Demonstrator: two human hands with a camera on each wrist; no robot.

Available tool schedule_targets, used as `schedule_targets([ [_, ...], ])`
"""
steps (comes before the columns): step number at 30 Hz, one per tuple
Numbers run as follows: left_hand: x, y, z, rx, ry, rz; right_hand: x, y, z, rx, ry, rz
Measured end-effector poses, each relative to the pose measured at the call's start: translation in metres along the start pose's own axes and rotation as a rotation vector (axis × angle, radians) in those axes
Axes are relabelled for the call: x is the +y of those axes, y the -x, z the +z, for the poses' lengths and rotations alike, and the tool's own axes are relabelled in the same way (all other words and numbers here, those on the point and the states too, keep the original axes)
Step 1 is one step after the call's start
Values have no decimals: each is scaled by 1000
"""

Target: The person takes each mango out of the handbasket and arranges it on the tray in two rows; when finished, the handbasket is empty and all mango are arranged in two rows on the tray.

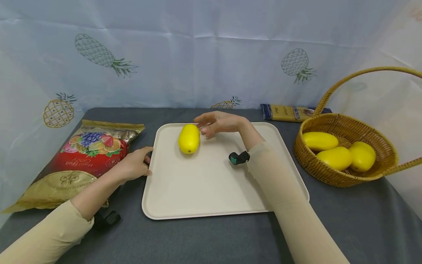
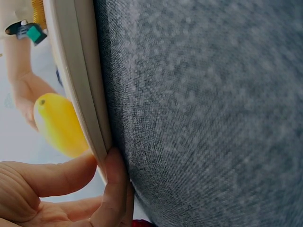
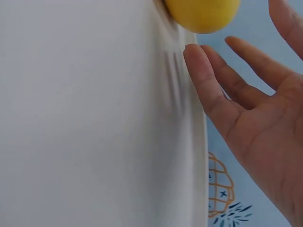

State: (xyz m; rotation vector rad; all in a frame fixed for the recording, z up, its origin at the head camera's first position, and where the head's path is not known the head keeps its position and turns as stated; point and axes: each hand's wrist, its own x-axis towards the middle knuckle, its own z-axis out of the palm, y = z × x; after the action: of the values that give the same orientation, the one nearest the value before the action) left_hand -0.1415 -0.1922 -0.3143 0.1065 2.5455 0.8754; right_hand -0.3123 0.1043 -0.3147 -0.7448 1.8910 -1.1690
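A cream tray (image 1: 211,190) lies on the dark tablecloth. Its left rim is pinched between the thumb and fingers of my left hand (image 1: 134,164), as the left wrist view shows closely at the tray's edge (image 2: 78,71). Toward the tray's back left lies a smooth yellow oval fruit (image 1: 189,139), mango-like in shape. Just right of that fruit is my right hand (image 1: 225,121), over the back of the tray. In the right wrist view the right hand (image 3: 265,113) has spread, fairly straight fingers and a small gap separates them from the fruit (image 3: 203,12).
On the right stands a wicker basket (image 1: 306,165) with a tall handle, holding three yellow fruits (image 1: 335,158). A yellow-and-blue packet (image 1: 287,113) lies behind it. At the left, a large candy bag (image 1: 89,146) lies close by the left forearm. A pineapple-print curtain (image 1: 197,66) hangs behind.
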Motion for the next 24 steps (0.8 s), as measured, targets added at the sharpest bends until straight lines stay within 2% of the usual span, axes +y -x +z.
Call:
schedule_targets([
  [6,0,0,0,-6,0,-5,-13,20,-8,64,47,-59],
  [12,-1,0,0,-5,1,-1,-30,49,-17,148,72,-141],
  [17,-2,0,0,-5,3,0,-44,78,-24,220,101,-214],
  [24,-2,0,0,-4,2,12,-60,126,-32,342,198,-281],
])
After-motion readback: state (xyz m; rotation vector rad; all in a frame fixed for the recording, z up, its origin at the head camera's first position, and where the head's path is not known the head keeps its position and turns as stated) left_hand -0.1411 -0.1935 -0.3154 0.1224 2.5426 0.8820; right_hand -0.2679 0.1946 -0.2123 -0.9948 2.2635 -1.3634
